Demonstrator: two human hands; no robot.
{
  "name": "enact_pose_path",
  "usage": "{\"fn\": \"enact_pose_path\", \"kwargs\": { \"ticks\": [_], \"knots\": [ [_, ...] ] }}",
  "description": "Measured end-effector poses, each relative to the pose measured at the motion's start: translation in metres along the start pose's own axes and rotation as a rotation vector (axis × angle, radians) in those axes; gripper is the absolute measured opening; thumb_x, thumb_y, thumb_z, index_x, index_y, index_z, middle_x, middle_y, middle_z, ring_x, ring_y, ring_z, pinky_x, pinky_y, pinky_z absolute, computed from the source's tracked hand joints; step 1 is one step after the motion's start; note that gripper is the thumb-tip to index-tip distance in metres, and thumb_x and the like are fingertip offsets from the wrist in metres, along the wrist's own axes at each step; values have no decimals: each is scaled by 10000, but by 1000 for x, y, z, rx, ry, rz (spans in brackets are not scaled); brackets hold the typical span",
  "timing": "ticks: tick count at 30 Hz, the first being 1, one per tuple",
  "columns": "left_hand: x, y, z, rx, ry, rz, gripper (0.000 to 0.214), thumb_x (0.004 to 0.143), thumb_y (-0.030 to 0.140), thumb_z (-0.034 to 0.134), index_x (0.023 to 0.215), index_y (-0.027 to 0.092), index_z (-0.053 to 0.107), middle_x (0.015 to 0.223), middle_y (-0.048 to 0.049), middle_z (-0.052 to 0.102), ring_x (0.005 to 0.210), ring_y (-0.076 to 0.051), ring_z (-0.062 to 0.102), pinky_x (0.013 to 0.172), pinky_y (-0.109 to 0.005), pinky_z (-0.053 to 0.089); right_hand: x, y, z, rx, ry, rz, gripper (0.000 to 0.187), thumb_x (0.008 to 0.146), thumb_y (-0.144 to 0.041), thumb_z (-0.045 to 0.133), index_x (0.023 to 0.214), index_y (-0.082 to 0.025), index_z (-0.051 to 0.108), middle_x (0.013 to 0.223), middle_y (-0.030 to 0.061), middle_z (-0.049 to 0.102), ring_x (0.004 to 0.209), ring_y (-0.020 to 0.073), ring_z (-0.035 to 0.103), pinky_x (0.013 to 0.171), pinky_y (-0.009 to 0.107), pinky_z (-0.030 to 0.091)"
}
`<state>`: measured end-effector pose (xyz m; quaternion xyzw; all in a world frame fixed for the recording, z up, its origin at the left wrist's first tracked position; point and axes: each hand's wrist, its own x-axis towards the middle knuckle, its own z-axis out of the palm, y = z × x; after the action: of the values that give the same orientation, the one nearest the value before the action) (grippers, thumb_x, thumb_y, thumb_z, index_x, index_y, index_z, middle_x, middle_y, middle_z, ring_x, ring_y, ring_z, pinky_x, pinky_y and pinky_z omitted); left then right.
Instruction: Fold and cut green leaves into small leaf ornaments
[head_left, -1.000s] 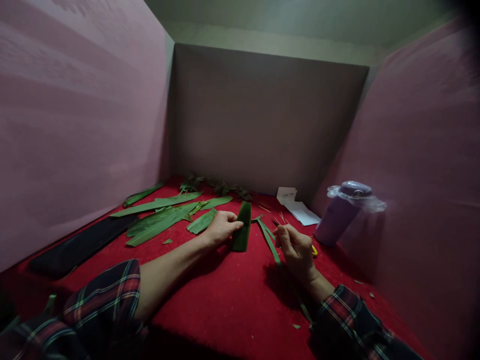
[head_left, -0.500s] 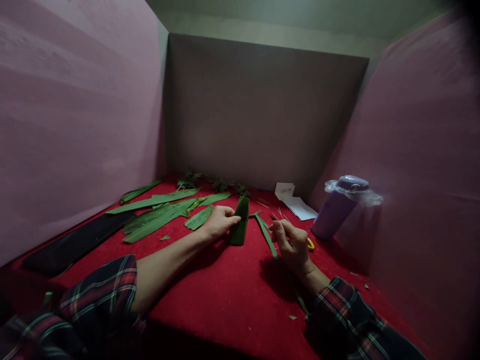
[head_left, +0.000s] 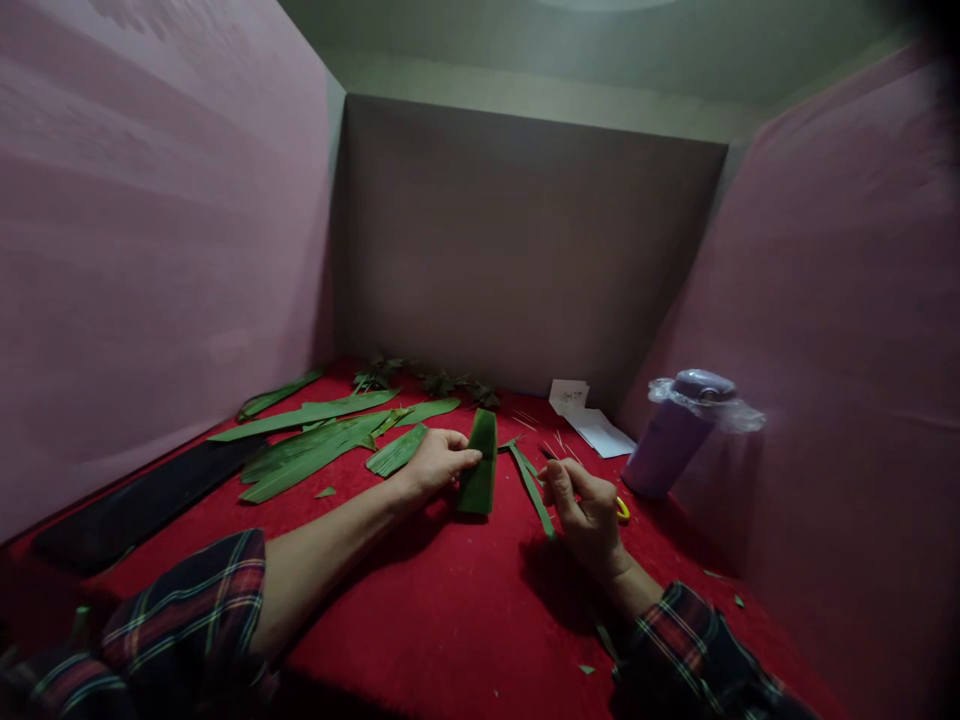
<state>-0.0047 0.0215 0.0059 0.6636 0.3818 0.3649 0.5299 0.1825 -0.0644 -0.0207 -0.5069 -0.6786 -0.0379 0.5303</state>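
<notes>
In the middle of the view, my left hand (head_left: 436,462) pinches a cut piece of green leaf (head_left: 478,480) between thumb and fingers. The leaf piece stands upright, narrower at its top. To the right, my right hand (head_left: 586,505) is closed, with a small dark tip at its fingers; what it grips I cannot make out. A narrow green leaf strip (head_left: 532,490) lies on the cloth between the hands. Behind my right hand a yellow loop (head_left: 622,509), like a handle, shows in part; the rest is hidden.
Long green leaves (head_left: 315,452) lie at left on the red cloth (head_left: 450,610), beside a long black case (head_left: 142,505). Leafy sprigs (head_left: 379,372) rest at the back. White papers (head_left: 600,432), thin sticks (head_left: 559,440) and a purple bottle (head_left: 670,440) with plastic film stand or lie right. Walls enclose three sides.
The camera has tilted up a little, so everything sits lower in view. Both hands keep nearly the same pose, and the leaf piece is still in my left hand.
</notes>
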Motion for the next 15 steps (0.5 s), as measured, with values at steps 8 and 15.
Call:
{"fn": "enact_pose_path", "kwargs": {
  "ticks": [8,15],
  "knots": [
    [-1,-2,2,-78,-32,-28,241,592,332,623,549,152,468,404,64,428,351,-50,358,369,-186,270,0,-3,-1,-3,2,23,292,891,-328,417,687,-179,562,480,-34,488,416,97,456,456,214,354],
    [-6,-2,5,-179,-135,-47,306,569,399,670,589,146,500,447,53,462,385,-53,379,408,-190,277,-2,0,4,52,-74,75,306,891,-341,416,677,-182,566,484,-35,477,417,97,439,448,211,357]
  ]
}}
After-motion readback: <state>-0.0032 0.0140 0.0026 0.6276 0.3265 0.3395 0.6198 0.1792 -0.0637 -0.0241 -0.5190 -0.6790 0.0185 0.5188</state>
